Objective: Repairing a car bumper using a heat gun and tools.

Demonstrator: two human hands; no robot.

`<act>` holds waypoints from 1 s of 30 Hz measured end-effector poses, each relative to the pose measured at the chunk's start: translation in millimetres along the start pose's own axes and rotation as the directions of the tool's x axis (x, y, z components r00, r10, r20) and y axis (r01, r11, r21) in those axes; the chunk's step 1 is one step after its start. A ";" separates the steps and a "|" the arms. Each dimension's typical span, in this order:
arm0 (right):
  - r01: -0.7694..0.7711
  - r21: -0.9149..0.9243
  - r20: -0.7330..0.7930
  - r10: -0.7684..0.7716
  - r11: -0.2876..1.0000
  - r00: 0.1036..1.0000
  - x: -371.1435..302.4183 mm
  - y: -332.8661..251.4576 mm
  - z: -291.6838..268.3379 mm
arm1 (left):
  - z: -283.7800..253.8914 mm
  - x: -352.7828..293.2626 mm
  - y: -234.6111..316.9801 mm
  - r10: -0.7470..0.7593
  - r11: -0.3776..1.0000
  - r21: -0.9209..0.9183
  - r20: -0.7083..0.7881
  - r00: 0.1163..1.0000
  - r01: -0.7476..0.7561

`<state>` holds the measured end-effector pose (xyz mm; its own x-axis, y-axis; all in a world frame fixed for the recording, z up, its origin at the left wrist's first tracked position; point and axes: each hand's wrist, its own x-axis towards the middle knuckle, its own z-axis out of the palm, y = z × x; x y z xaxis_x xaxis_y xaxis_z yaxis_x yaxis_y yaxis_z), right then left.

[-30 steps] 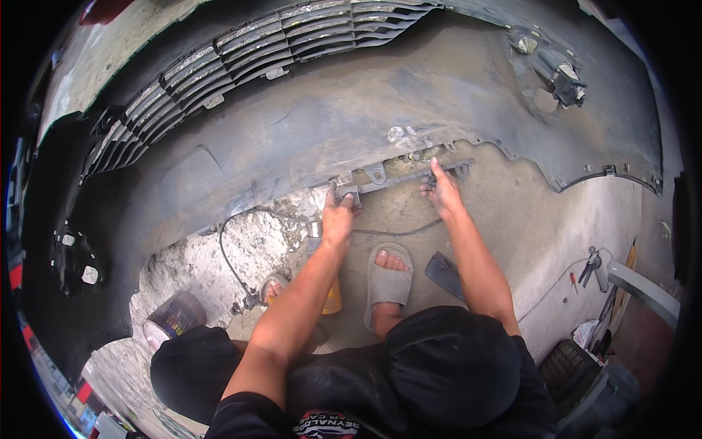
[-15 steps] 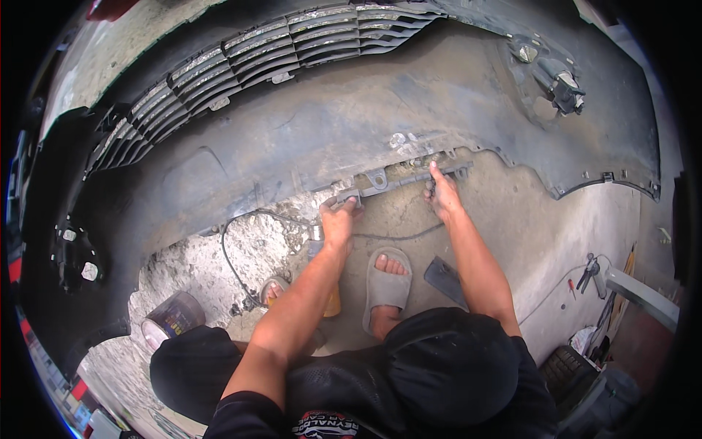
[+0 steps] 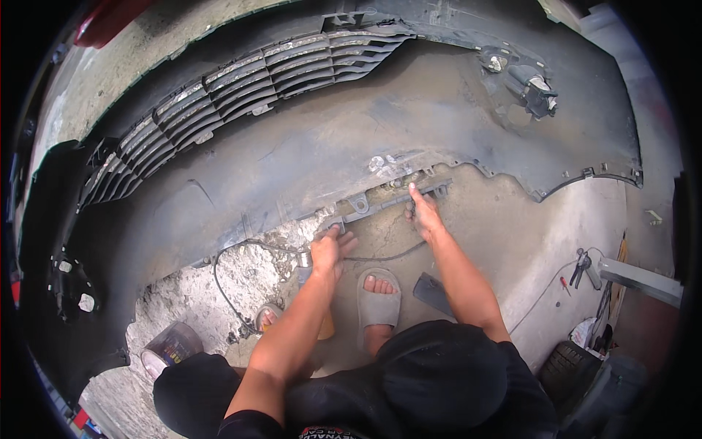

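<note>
A large dark car bumper cover (image 3: 292, 157) lies in front of me with its inner side up, its slatted grille (image 3: 241, 91) on the far left half. Along its near edge runs a narrow grey plastic bracket strip (image 3: 380, 208) with a looped tab. My right hand (image 3: 425, 214) grips the strip near its right end, thumb on top and fingers curled beneath. At the strip's left end is my left hand (image 3: 330, 252), fingertips touching or very close to it and the other fingers spread apart. A fog lamp (image 3: 540, 96) sits in the bumper's far right corner.
A thin black cable (image 3: 217, 276) loops over the rough floor left of my hands. A paint can (image 3: 170, 348) lies by my left knee. A dark flat piece (image 3: 434, 295) rests beside my sandalled foot (image 3: 379, 296). Pliers (image 3: 581, 268) and a metal beam (image 3: 642, 281) are at right.
My left hand's fingers have loosened from the strip's left end and spread. My right hand keeps its grip. The whole scene has shifted slightly left and down in view.
</note>
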<state>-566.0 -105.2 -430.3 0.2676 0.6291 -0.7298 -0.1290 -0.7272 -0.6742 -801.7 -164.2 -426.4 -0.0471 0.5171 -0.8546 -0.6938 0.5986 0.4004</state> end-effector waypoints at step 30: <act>-0.005 0.121 0.029 0.001 0.993 1.000 -6.0 8.4 4.0 | -6.0 5.4 -6.4 0.006 0.983 0.184 -0.015 1.000 -0.004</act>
<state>-572.5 -114.0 -432.0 0.2396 0.6361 -0.7335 -0.2446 -0.6916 -0.6796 -801.8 -168.8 -435.5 -0.0623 0.5118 -0.8569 -0.5492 0.6993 0.4576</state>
